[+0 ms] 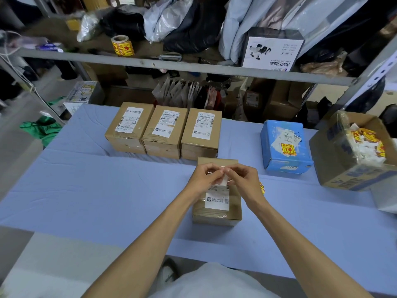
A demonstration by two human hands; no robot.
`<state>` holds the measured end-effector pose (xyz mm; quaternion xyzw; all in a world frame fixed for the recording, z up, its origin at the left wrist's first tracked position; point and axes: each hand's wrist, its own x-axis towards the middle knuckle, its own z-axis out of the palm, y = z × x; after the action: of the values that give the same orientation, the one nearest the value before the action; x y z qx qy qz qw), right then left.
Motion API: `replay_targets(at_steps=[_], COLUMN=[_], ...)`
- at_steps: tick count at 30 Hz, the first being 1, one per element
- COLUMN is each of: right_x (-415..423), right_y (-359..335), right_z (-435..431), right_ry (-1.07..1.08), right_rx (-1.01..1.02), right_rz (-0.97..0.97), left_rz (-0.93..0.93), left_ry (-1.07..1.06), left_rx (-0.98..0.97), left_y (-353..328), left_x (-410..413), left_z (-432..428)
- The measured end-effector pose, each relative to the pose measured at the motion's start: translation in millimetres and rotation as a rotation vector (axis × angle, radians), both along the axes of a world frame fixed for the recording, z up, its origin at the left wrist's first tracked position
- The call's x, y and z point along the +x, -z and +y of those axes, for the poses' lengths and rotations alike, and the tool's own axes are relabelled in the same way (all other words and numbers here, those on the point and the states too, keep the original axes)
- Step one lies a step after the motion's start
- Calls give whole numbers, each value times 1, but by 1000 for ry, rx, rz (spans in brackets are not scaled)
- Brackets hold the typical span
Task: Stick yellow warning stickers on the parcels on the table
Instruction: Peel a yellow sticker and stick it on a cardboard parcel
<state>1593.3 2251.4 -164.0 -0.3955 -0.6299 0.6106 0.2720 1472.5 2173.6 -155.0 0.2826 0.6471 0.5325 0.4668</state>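
Observation:
My left hand [203, 177] and my right hand [241, 179] meet above a brown cardboard parcel [217, 208] with a white shipping label. Both pinch a small white piece of sticker backing [223, 181] between their fingertips; its printed side is hidden. A bit of yellow sticker [261, 187] shows on the blue cloth behind my right wrist. Three brown parcels [163, 131] stand in a row behind. A blue parcel [285, 147] to the right carries a yellow warning sticker [289, 149].
An open carton [335, 160] at the right edge holds loose yellow stickers and white backing scraps. A roll of yellow stickers [122, 45] stands on the metal shelf [171, 65] behind the table, among bags and a boxed scanner [271, 51].

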Motion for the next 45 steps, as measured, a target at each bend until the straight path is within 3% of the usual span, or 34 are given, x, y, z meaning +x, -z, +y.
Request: replay_targets(at_steps=[8,13,25,29,34,45], right_x=[-4,-8,-1,-1,0,4], right_y=[1,-2,-7,-5,-9,-6], right_z=[0,-3,0,-1,1,14], right_ry=[37,47,89,84,59,289], right_rx=[40,62,-36,-13,-13,-96], right_rz=[-11,3,44,-1,16,-24], left_rz=[-86,-40,-60,-154,-34,-54], left_ry=[-52,-136,-73,-79,14,-17], left_rx=[12,8,-62,-103,-134,-109], left_y=[-1,2,5,5,5,4], left_x=[1,4,5,4,4,0], left_z=[6,13,14,13,16,10])
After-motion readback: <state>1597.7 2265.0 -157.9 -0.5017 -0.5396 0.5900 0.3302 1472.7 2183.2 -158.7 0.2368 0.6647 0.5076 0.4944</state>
